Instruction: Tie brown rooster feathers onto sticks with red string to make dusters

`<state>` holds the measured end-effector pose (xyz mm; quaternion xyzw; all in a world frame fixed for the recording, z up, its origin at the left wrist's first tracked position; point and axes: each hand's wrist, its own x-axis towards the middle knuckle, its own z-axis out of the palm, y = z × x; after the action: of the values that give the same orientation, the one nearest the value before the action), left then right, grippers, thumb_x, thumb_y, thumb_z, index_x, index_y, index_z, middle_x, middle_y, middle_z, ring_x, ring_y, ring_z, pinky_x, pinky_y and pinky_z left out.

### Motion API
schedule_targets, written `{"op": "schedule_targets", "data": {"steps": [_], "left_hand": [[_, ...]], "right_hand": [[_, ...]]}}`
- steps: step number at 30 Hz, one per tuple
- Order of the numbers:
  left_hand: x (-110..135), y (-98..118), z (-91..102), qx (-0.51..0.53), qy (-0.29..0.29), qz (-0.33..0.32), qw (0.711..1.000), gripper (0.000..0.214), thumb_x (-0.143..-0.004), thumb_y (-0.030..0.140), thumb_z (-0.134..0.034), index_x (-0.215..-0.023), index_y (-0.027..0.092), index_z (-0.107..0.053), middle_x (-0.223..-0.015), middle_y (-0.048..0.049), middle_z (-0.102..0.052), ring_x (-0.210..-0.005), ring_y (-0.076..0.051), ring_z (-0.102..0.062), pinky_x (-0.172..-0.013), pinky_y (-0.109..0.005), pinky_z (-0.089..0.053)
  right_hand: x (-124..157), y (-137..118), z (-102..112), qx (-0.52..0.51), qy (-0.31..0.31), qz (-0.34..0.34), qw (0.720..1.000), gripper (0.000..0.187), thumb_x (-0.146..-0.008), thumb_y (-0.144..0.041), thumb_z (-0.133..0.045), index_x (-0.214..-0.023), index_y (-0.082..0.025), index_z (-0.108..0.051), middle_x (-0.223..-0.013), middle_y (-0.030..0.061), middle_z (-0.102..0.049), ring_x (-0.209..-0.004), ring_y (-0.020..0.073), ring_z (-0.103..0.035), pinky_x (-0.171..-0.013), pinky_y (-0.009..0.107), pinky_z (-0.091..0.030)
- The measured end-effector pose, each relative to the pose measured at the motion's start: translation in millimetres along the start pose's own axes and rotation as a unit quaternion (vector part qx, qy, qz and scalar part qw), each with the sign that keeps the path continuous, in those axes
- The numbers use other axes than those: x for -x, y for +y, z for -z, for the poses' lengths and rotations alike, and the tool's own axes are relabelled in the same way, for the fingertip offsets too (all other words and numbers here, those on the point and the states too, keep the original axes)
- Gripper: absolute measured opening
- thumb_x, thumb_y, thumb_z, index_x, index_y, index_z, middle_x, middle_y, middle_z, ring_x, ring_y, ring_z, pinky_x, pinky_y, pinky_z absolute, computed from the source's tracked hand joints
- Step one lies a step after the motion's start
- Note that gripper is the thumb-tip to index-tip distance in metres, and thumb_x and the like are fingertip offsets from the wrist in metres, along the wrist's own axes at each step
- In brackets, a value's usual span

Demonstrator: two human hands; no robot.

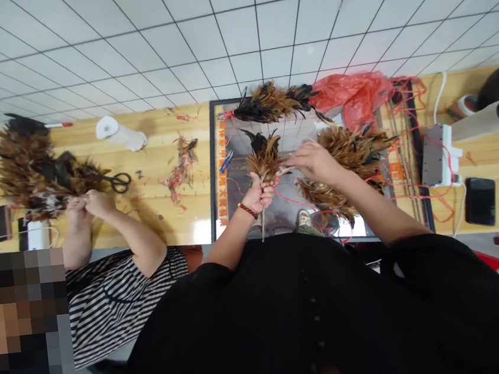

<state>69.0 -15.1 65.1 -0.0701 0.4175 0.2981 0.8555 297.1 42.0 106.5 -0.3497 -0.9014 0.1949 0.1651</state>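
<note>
On my feed, the left hand (262, 196) clasps a stick (263, 226) under feathers (264, 158); I can't tell whether the right hand (313, 161) pinches anything. Probably binding; next calls for taut string (287, 198).

The feather duster (264, 157) is golden brown, with black feathers at its top; the string (284, 195) is pinkish red; the bead bracelet (248, 211) is dark red; the thread snips (226, 162) are blue; the plastic bag (351, 94) is red (quite a vivid one); the wall tiles (233, 31) are whitish, with a grid of dark lines; the co-worker's shirt (111, 311) has black and white stripes.
</note>
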Motion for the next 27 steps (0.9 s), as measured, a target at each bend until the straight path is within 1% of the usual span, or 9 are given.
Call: {"op": "schedule_targets", "data": {"steps": [2, 4, 7, 9, 15, 18, 22, 25, 27], "left_hand": [[-2.9, -3.2, -3.5, 0.002, 0.006, 0.007, 1.0, 0.067, -0.075, 0.081, -0.048, -0.075, 0.014, -0.051, -0.054, 0.0104, -0.027, -0.034, 0.001, -0.019, -0.03, -0.011, -0.013], [-4.2, -6.8, -6.3, 0.002, 0.008, 0.009, 1.0, 0.067, -0.075, 0.081, -0.048, -0.072, 0.015, -0.048, -0.055, 0.0098, -0.028, -0.034, 0.0, -0.02, -0.029, -0.011, -0.013], [-3.4, -11.1, -8.3, -0.01, 0.0, 0.013, 1.0, 0.066, -0.078, 0.081, -0.045, -0.069, 0.015, -0.044, -0.055, 0.0095, -0.028, -0.034, 0.0, -0.02, -0.028, -0.011, -0.014], [-2.4, -12.8, -8.6, -0.022, -0.007, 0.013, 1.0, 0.066, -0.08, 0.08, -0.043, -0.069, 0.015, -0.045, -0.054, 0.0093, -0.03, -0.033, 0.0, -0.021, -0.028, -0.01, -0.015], [-1.9, -14.8, -10.6, -0.05, -0.008, -0.003, 0.999, 0.068, -0.082, 0.081, -0.039, -0.07, 0.014, -0.048, -0.054, 0.0085, -0.032, -0.033, 0.001, -0.02, -0.029, -0.011, -0.014], [-1.0, -15.5, -11.9, -0.066, -0.018, -0.007, 0.998, 0.066, -0.081, 0.079, -0.044, -0.07, 0.014, -0.047, -0.056, 0.0077, -0.035, -0.035, 0.001, -0.021, -0.03, -0.011, -0.014], [3.9, -14.2, -11.6, -0.077, -0.043, -0.025, 0.996, 0.054, -0.081, 0.064, -0.065, -0.071, 0.015, -0.046, -0.058, 0.009, -0.032, -0.038, 0.0, -0.021, -0.033, -0.01, -0.014], [8.8, -11.8, -11.4, -0.095, -0.059, -0.053, 0.992, 0.046, -0.076, 0.043, -0.082, -0.071, 0.015, -0.046, -0.059, 0.0097, -0.031, -0.041, 0.0, -0.023, -0.035, -0.01, -0.014], [11.9, -10.1, -12.6, -0.119, -0.062, -0.075, 0.988, 0.045, -0.07, 0.027, -0.088, -0.069, 0.015, -0.044, -0.058, 0.0101, -0.03, -0.042, 0.0, -0.025, -0.037, -0.011, -0.014]], "right_hand": [[-5.2, -16.5, -9.9, 0.013, -0.011, 0.057, 0.998, 0.031, -0.098, -0.024, -0.045, -0.106, -0.023, -0.076, -0.1, 0.0081, -0.071, -0.096, 0.0214, -0.058, -0.1, 0.042, -0.033], [-11.6, -25.0, -21.9, 0.038, -0.004, 0.094, 0.995, 0.029, -0.098, -0.022, -0.048, -0.101, -0.024, -0.076, -0.094, 0.0071, -0.07, -0.094, 0.021, -0.055, -0.102, 0.043, -0.029], [-19.2, -26.2, -34.9, 0.068, 0.01, 0.131, 0.989, 0.025, -0.096, -0.022, -0.052, -0.093, -0.024, -0.076, -0.089, 0.0061, -0.068, -0.092, 0.021, -0.052, -0.105, 0.044, -0.026], [-21.9, -23.3, -38.0, 0.068, 0.008, 0.153, 0.986, 0.024, -0.095, -0.021, -0.053, -0.092, -0.024, -0.076, -0.09, 0.005, -0.068, -0.094, 0.0207, -0.052, -0.106, 0.045, -0.024], [-25.2, -18.2, -37.2, 0.046, -0.009, 0.164, 0.985, 0.024, -0.093, -0.018, -0.053, -0.096, -0.025, -0.076, -0.093, 0.0043, -0.069, -0.097, 0.0206, -0.053, -0.108, 0.048, -0.021], [-26.3, -20.5, -37.2, 0.066, -0.019, 0.164, 0.984, 0.023, -0.094, -0.02, -0.054, -0.093, -0.023, -0.076, -0.092, 0.0052, -0.069, -0.097, 0.0217, -0.053, -0.109, 0.05, -0.021], [-24.5, -26.1, -35.9, 0.078, 0.013, 0.146, 0.986, 0.028, -0.097, -0.02, -0.049, -0.093, -0.023, -0.076, -0.092, 0.0054, -0.069, -0.099, 0.0211, -0.053, -0.111, 0.05, -0.021], [-21.5, -29.6, -33.1, 0.071, 0.052, 0.104, 0.991, 0.031, -0.098, -0.019, -0.045, -0.096, -0.024, -0.076, -0.096, 0.0055, -0.068, -0.103, 0.021, -0.053, -0.112, 0.05, -0.023], [-18.4, -30.9, -30.5, 0.052, 0.065, 0.081, 0.993, 0.03, -0.098, -0.02, -0.046, -0.097, -0.026, -0.075, -0.101, 0.0057, -0.068, -0.108, 0.0219, -0.053, -0.113, 0.05, -0.024]]}}
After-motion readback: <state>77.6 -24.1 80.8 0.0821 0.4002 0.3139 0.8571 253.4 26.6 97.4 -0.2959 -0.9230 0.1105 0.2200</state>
